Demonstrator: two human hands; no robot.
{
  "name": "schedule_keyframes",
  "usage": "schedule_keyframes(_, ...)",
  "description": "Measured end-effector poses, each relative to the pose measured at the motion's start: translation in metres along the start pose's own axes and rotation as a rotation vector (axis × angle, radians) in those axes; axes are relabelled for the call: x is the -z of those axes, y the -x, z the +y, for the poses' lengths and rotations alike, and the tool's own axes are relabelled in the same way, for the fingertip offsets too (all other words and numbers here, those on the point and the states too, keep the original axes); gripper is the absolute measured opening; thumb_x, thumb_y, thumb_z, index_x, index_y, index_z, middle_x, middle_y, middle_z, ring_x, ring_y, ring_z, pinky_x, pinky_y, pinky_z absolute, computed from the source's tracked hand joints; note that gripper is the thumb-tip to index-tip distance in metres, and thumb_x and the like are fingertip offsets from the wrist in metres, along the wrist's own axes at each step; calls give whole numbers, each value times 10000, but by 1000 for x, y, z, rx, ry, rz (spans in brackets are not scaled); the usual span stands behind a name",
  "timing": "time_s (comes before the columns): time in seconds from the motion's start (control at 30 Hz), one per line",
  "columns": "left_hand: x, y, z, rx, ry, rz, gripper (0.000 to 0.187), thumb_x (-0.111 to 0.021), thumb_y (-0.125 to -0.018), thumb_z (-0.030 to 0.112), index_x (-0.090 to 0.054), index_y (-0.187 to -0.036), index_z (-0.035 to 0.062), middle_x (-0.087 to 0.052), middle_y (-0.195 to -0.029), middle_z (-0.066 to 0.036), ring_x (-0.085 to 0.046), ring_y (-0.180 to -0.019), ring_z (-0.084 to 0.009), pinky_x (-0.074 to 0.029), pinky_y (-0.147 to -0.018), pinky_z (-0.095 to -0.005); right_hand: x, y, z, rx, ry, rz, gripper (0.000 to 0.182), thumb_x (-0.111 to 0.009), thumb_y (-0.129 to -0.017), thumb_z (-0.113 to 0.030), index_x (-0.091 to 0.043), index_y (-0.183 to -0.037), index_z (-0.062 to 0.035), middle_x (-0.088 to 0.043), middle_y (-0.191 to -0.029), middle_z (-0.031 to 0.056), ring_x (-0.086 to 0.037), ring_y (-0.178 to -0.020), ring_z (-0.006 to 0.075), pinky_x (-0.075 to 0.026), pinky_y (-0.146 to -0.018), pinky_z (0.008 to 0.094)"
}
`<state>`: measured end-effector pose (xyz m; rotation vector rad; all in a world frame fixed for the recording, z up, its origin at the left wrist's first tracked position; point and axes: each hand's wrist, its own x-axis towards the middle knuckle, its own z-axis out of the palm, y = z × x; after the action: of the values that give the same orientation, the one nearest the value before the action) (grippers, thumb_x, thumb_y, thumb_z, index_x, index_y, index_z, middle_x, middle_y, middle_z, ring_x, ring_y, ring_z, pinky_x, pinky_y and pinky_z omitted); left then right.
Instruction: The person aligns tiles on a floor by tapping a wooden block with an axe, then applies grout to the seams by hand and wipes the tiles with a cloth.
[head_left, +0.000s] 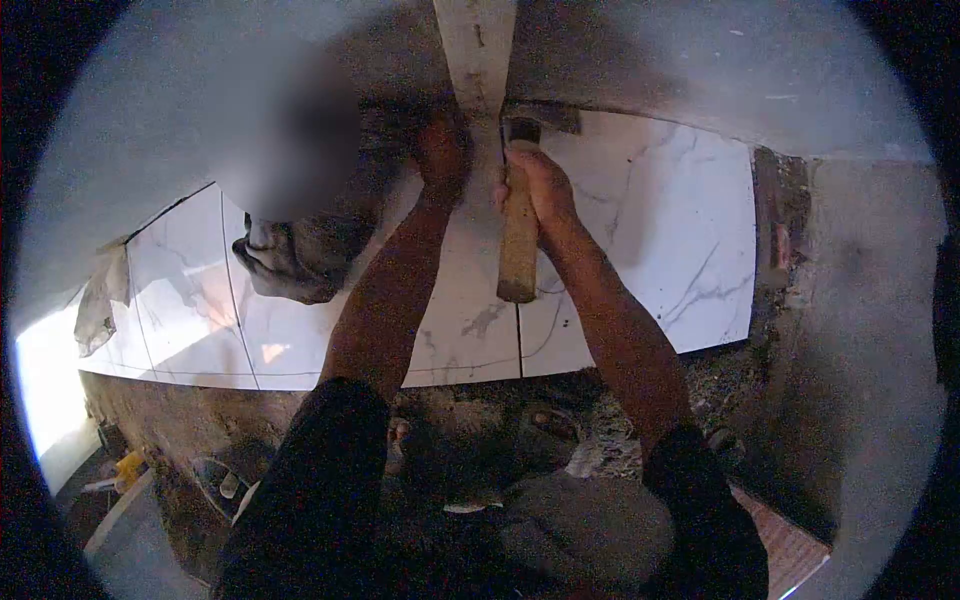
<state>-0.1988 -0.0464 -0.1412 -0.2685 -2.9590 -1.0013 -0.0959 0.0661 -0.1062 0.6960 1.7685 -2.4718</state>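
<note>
My right hand (543,188) is wrapped around a thick, pale length of wood (517,250) with a dark upper end. The wood lies lengthwise over the white marbled tiles (650,230), close to a joint between two of them. To its left, my left hand (443,155) reaches to the foot of a light upright post (480,60). Shadow covers its fingers, so I cannot make out whether they hold anything. A dark grey crumpled cloth (310,255) lies on the tiles left of my left forearm.
Rough, broken ground (720,390) runs along the near edge of the tiles, where bare feet (550,425) show. A grey wall (860,300) stands at the right. Bright light falls at the far left, near a yellow object (130,468). A blurred patch hides the upper left.
</note>
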Motion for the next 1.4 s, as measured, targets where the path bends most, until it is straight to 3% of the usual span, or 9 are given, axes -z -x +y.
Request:
schedule_keyframes(0.2, -33, 3, -31, -115, 172, 161, 342, -520, -802, 116, -518, -1137, 46, -548, -1076, -187, -533, -1011, -347, -425, -851, -431, -8, 18, -24, -147, -349, -66, 242, -564, -826, -271, -499, -962, -83, -564, -750, 77, -550, -550, 190, -468, -495, 324)
schedule_keyframes(0.3, -54, -8, -43, -405, -676, 251, 333, -515, -821, 182, -529, -1128, 50, -534, -1111, -166, -515, -1056, -311, -411, -871, -430, -5, 27, -25, -122, -318, -13, 254, -565, -824, -281, -502, -965, -79, -563, -743, 70, -548, -549, 185, -467, -489, 323)
schedule_keyframes(0.47, 1, -1, -1, 57, -112, -180, 401, -487, -866, 225, -462, -1219, 38, -513, -1194, -150, -523, -1051, -299, -417, -880, -428, 25, 54, -18, -168, -146, 163, 242, -562, -823, -274, -505, -966, -87, -561, -728, 67, -540, -538, 181, -458, -471, 314)
schedule_keyframes(0.57, -58, -6, -49, -228, -19, 272, 420, -467, -888, 254, -428, -1260, 62, -506, -1212, -161, -544, -1019, -316, -440, -858, -446, 30, 95, -25, -191, -205, 174, 240, -557, -827, -259, -497, -1000, -103, -561, -728, 70, -538, -538, 177, -450, -458, 309)
schedule_keyframes(0.87, -23, -11, -21, 120, -286, -175, 427, -480, -875, 242, -413, -1265, 82, -467, -1254, -171, -534, -1032, -370, -426, -897, -450, 53, 164, -5, -266, -209, 79, 214, -516, -895, -242, -404, -1039, -130, -531, -658, 56, -530, -482, 169, -461, -391, 313)
schedule_keyframes(1.1, -26, -14, -23, -56, -21, 266, 373, -487, -869, 245, -484, -1192, 60, -500, -1174, -222, -544, -998, -390, -437, -873, -470, 68, 193, -13, -196, -141, 29, 241, -548, -885, -255, -394, -983, -98, -535, -664, 94, -526, -456, 170, -464, -393, 304)
schedule_keyframes(1.2, -24, -20, -28, 79, -425, -162, 356, -491, -865, 244, -499, -1153, 34, -536, -1101, -236, -551, -962, -399, -443, -856, -464, 69, 209, -19, -210, -76, 68, 232, -546, -885, -236, -393, -985, -94, -532, -671, 89, -517, -449, 163, -457, -391, 296)
schedule_keyframes(1.27, -16, -20, -21, -187, -301, 213, 371, -489, -865, 251, -500, -1173, 46, -553, -1056, -245, -553, -940, -404, -459, -824, -473, 71, 223, -22, -206, -5, 80, 232, -548, -884, -227, -392, -987, -90, -533, -678, 89, -514, -447, 160, -456, -393, 295)
schedule_keyframes(1.4, -31, -32, -47, -294, -136, 215, 385, -482, -867, 239, -496, -1198, 43, -569, -1027, -240, -556, -934, -400, -459, -812, -488, 79, 251, -14, -204, -169, 13, 238, -539, -885, -185, -388, -1037, -81, -541, -702, 90, -526, -462, 165, -462, -397, 306)
